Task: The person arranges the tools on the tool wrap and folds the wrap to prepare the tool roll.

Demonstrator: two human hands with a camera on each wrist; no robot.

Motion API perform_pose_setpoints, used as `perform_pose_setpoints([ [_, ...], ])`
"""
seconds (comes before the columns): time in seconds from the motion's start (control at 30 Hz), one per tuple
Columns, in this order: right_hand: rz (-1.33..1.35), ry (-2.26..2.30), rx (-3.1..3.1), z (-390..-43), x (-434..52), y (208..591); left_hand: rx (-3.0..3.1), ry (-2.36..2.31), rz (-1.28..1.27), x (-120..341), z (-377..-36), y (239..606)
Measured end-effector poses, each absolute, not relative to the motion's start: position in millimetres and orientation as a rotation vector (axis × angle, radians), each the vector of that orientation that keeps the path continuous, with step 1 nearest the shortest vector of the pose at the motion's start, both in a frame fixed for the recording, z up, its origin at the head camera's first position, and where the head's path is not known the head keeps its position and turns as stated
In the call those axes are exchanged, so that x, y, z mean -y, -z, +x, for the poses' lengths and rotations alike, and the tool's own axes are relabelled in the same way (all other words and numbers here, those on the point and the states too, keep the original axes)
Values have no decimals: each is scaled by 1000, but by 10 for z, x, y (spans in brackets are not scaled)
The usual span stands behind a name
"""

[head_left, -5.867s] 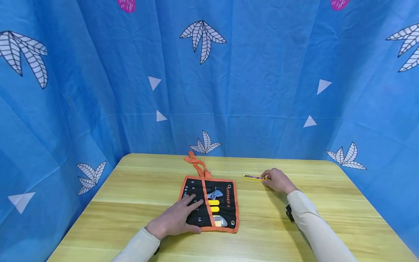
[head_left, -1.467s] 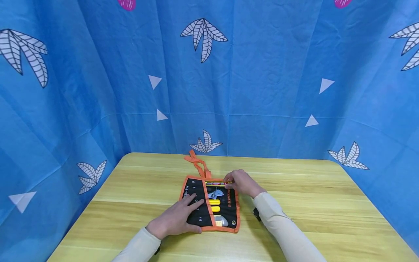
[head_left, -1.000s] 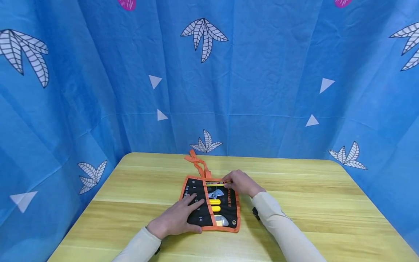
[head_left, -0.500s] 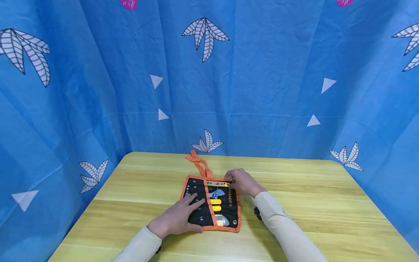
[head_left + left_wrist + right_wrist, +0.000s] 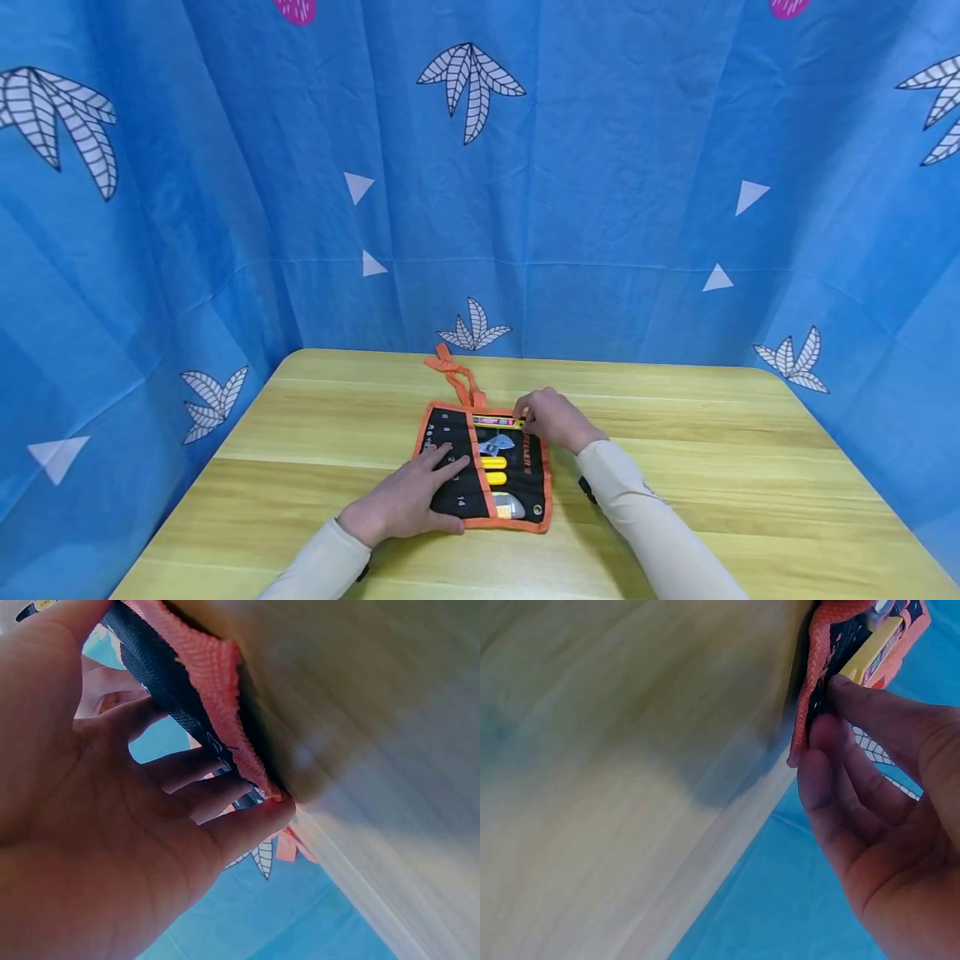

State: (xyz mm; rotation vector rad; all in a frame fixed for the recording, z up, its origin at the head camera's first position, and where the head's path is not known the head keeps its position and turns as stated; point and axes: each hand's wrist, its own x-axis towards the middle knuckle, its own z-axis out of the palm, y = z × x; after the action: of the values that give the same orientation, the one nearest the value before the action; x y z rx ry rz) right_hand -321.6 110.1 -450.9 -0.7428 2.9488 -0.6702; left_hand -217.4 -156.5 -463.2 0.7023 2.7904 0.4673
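A black tool pouch (image 5: 534,492) with orange edging lies unrolled on the table. My left hand (image 5: 401,498) rests on its numbered flap with fingers spread; in the left wrist view those fingers (image 5: 247,825) reach along the orange edge. A slim yellow tool with a printed label (image 5: 495,422) sits in the far slot, its left end hidden under the flap. My right hand (image 5: 555,419) pinches its outer end, and the right wrist view has the thumb (image 5: 855,694) against it. Nearer me in the pouch are an adjustable wrench (image 5: 497,443), two yellow handles (image 5: 495,478) and a grey-and-yellow tool (image 5: 508,505).
An orange tie strap (image 5: 453,375) trails from the pouch's far edge onto the wooden table (image 5: 697,442). Behind and beside the table hangs a blue patterned curtain (image 5: 615,183).
Since the oldest frame, my right hand has brought the slim yellow tool left from the table into the pouch's far slot. In the last second the tool shifted slightly. My left hand stayed put.
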Motion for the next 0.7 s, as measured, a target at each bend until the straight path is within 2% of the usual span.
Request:
perform_pose_setpoints([
  [0.7,-746,689,-2979,-3255,-975,4540,-2794,-480,714,1570,-2181,4632],
])
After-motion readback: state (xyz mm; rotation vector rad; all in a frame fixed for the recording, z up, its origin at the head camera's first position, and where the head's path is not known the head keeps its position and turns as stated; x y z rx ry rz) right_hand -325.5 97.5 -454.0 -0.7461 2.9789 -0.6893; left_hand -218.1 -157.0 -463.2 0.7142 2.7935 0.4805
